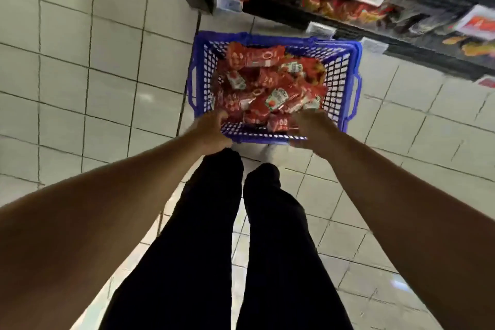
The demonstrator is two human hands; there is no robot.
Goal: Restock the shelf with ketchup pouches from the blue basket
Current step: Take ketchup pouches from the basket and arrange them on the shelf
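Head view, looking steeply down at a tiled shop aisle.

Item 1: blue basket (pixel 345 72), perforated plastic, standing on the floor just above the centre of the frame, with a handle on each side wall.

Item 2: ketchup pouches (pixel 270 88), red with small green-and-white labels, heaped loosely inside the basket and filling it to roughly rim height. Several lie at angles over one another; a longer red pack lies across the far end of the heap.

Item 3: left hand (pixel 211 132), at the basket's near rim, lower-left corner of the basket. Fingers are curled over the rim, thumb side toward the pouches; it grips the edge of the basket. The bare forearm runs down to the lower left of the frame.

Item 4: right hand (pixel 312 128), at the near rim toward the basket's right corner, blurred. Fingers reach in over the rim toward the nearest pouches; whether they hold the rim, a pouch or nothing cannot be told. The bare forearm runs down to the lower right of the frame.

Item 5: shelf (pixel 401 32), dark, running along the upper right of the frame, stocked with red and orange packets and fronted by white price tags; all blurred.

Item 6: legs (pixel 214 236) in dark trousers, lower centre, standing just short of the basket.

Item 7: floor (pixel 80 88) of pale square tiles with dark grout lines.
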